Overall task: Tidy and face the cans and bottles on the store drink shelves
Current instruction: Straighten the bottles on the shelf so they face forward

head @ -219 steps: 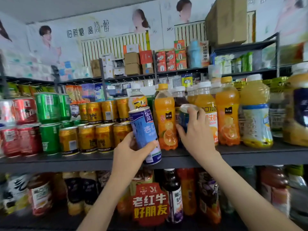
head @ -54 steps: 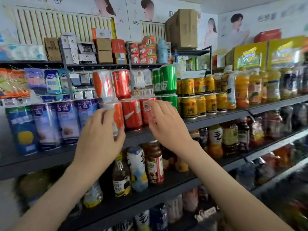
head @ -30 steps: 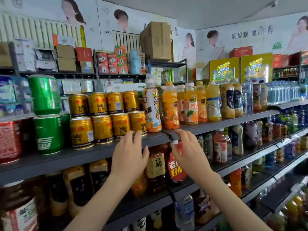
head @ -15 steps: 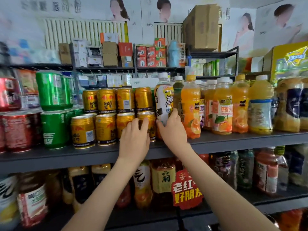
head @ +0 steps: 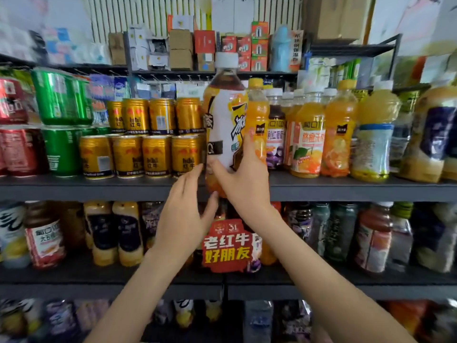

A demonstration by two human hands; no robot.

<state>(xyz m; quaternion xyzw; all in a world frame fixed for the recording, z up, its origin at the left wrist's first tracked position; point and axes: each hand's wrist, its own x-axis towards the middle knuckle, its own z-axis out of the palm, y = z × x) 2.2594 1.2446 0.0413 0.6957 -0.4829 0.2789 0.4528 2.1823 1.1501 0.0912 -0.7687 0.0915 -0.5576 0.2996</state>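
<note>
The right hand (head: 243,186) is wrapped round the lower body of a tall plastic tea bottle with a white cap and a white-and-yellow label (head: 226,125). The bottle stands upright in front of the dark grey metal shelf (head: 346,189). Its base hangs below the shelf's front edge, so it looks lifted clear rather than resting on the board. The left hand (head: 181,219) is just beside and below the right one, fingers straight and spread. Its thumb lies near the bottle's bottom, but whether it touches I cannot tell.

The main risk, as I judge it, is the low grip. The bottle is tall and full, and held this far down it could tip at the top as it goes back in. Just left of the hands, short gold metal cans (head: 155,154) are stacked in two tiers. A nudge from the bottle's shoulder or the left fingertips could knock the upper tier loose and send cans rolling off the shelf.

Just right of the hands stand orange plastic juice bottles (head: 309,134), packed close together. If the tea bottle is pushed into too narrow a gap, it could shove them out of line or topple one backward.

Its base could also catch the shelf lip if not raised enough first. Below the hands a red card sign with yellow lettering (head: 226,246) hangs in the way of anything that drops.
</note>
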